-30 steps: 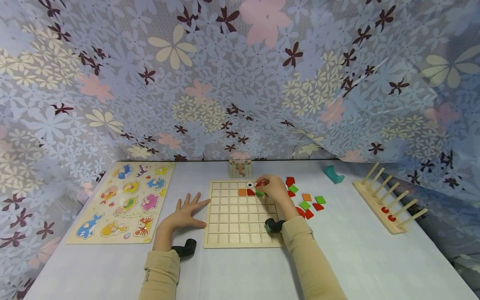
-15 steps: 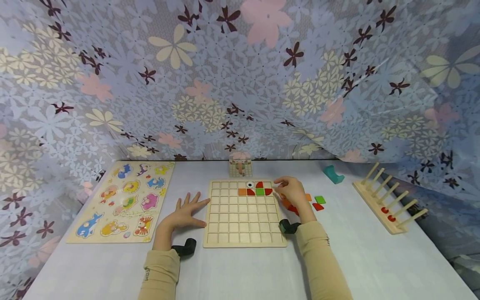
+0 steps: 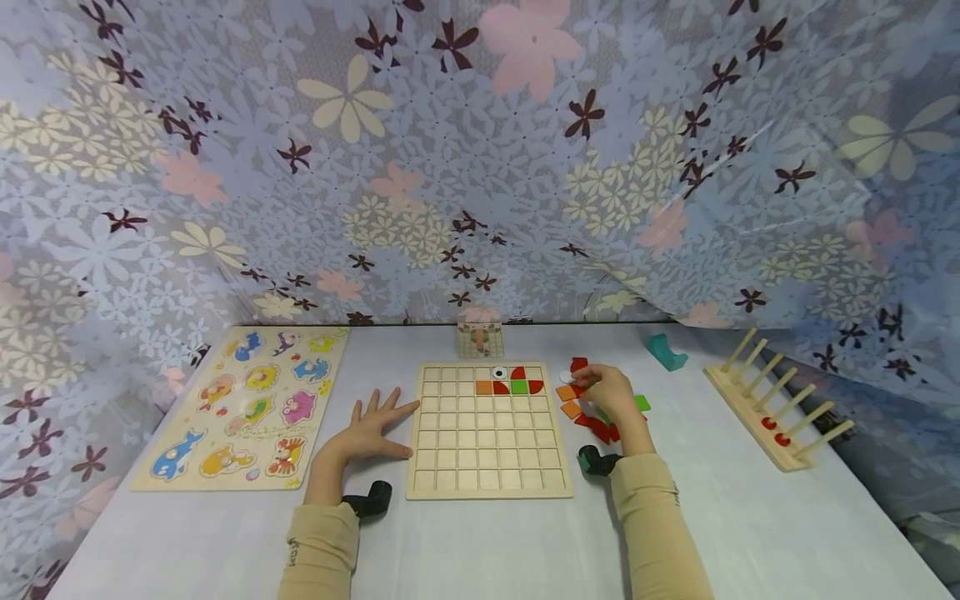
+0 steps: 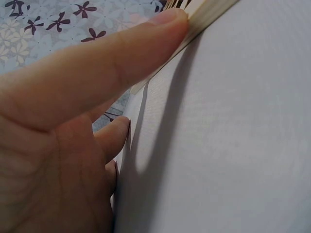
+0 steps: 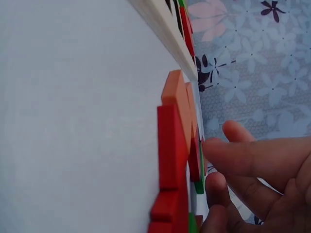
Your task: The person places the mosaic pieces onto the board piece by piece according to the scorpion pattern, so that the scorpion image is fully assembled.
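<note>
A: What is nearest?

B: Tan fabric sleeves [image 3: 322, 542], each with a black wrist camera [image 3: 371, 500] just beyond its cuff. The left hand [image 3: 371, 433] spreads its fingers wide, holding nothing, thumb and index fingertip touching the left edge of a pale wooden grid board [image 3: 487, 436].

A: And the right hand [image 3: 611, 396]?

B: It bends over loose, flat-sided tiles beside the board's right edge, fingertips at a white piece [image 3: 567, 377]; whether they grip it, one cannot tell. Orange squares [image 3: 572, 409], red tiles [image 3: 592, 427] and a green tile [image 3: 642, 402] lie around and partly beneath it.

A: What fills the grid?

B: Six tiles in the two far rows, one a round eye tile [image 3: 499, 373].

A: Farther out?

B: A sea-animal puzzle [image 3: 266, 432] at left; at right, a notched teal block [image 3: 666, 353] and a wooden peg rack [image 3: 744, 407] with red beads [image 3: 767, 422]. A small patterned card [image 3: 481, 340] sits behind the board. The white tabletop [image 3: 465, 550] meets hanging floral cloth [image 3: 450, 167].
</note>
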The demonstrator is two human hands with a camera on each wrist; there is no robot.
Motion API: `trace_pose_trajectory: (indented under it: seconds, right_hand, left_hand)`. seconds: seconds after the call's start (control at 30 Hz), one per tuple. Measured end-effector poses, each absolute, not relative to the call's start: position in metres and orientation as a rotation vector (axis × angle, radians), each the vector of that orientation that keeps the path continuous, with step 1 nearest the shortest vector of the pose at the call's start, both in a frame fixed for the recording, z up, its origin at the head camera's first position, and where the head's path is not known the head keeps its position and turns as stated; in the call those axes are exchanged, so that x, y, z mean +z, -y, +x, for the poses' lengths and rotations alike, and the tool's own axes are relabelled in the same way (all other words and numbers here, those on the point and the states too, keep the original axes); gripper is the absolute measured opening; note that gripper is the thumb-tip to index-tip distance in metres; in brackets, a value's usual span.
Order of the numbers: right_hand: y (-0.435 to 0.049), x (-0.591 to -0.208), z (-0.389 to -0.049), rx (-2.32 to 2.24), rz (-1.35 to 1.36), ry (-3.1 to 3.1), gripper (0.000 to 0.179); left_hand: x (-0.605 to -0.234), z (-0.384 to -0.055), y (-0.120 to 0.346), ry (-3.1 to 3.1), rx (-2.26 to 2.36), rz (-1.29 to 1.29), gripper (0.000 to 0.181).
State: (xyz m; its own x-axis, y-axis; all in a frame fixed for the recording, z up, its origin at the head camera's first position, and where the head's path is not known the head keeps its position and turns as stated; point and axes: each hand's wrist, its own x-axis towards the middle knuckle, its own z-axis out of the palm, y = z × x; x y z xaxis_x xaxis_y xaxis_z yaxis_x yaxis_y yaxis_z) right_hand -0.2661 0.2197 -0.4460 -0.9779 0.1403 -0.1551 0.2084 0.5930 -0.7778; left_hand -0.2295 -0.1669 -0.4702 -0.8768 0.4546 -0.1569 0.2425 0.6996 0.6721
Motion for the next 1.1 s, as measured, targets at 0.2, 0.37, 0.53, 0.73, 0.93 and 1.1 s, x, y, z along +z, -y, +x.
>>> trace_pose_trajectory:
  seconds: [0.2,0.37,0.53,0.73,0.93,1.1]
  right_hand:
    - [-0.2192,-0.4470,-0.2650,-1.323,0.321,-2.735,0.034]
    - [-0.2190,-0.4479,-0.2674,-1.213,0.306,-2.781,0.034]
    - [-0.2188,-0.4488,-0.2685,-1.167,0.309,-2.807,0.035]
    - [-0.2202,-0.4493,-0.2684,-1.142,0.330,-2.807,0.038]
    - [-0.2209,-0.4475,-0.2681,-1.165,0.382,-2.772,0.037]
    - [-0.2186,-0.4415,-0.2652,-1.248,0.371,-2.791,0.032]
  left_hand:
    - [-0.4717,-0.2300,0.1671,-2.608,0.968,0.552,0.084]
    - [-0.4715,-0.2293,0.1665,-2.607,0.967,0.544,0.085]
    - [-0.4705,-0.2291,0.1661,-2.606,0.973,0.547,0.084]
    - [-0.4710,-0.2298,0.1660,-2.611,0.966,0.532,0.084]
    - [-0.4714,-0.2305,0.1667,-2.607,0.978,0.531,0.084]
    - [-0.4707,-0.2297,0.1671,-2.598,0.986,0.536,0.084]
